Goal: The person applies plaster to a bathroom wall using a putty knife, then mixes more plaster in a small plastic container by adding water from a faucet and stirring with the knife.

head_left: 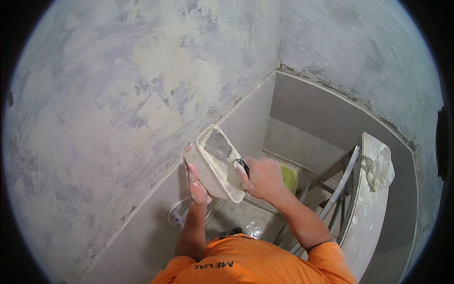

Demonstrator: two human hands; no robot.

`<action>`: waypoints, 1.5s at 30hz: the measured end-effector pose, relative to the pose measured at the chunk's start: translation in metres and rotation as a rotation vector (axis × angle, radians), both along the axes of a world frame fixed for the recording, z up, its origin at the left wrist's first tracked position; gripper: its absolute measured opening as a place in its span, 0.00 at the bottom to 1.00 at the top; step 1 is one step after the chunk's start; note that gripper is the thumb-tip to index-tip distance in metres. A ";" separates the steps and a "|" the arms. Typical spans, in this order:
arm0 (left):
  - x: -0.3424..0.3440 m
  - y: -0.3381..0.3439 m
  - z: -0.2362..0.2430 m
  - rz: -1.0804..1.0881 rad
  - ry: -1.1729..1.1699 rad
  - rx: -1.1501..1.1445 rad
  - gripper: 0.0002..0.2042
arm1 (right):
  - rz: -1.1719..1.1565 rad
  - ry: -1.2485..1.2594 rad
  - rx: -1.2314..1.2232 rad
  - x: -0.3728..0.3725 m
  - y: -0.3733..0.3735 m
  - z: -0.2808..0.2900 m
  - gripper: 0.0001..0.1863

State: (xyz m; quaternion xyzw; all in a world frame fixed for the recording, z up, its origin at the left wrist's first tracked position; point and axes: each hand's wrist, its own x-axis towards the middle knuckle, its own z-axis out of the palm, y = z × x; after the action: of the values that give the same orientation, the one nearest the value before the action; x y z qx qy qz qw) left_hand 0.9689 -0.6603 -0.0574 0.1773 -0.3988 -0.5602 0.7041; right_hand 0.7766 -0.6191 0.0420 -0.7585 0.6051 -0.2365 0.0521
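Note:
My left hand, smeared with white paste, holds a white plastic tub from its left side, tilted beside the plastered wall. Pale paste coats the inside and rim of the tub. My right hand is closed on a putty knife with a dark handle, its wide, paste-smeared blade lying in the tub's opening.
A patchy plastered wall rises at the left above grey tiles. At the right stand a metal ladder and a pale board with a crumpled, paste-smeared lump. A green object and a pipe fitting sit lower down.

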 end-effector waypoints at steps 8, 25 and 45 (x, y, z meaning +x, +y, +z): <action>0.004 -0.015 -0.019 -0.084 0.067 0.202 0.36 | 0.038 0.057 0.032 0.011 -0.007 0.021 0.19; 0.035 -0.021 0.024 -0.107 0.278 0.455 0.30 | 0.231 0.103 0.005 -0.053 -0.035 0.094 0.08; 0.012 -0.011 0.022 -0.411 0.221 0.520 0.30 | 0.207 0.451 -0.247 -0.041 -0.029 0.084 0.09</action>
State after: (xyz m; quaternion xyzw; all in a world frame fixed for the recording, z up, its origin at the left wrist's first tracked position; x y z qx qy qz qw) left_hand 0.9810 -0.6715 -0.0357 0.2050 -0.1916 -0.7890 0.5466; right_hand 0.7357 -0.6481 0.1255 -0.8505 0.4871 -0.1269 -0.1527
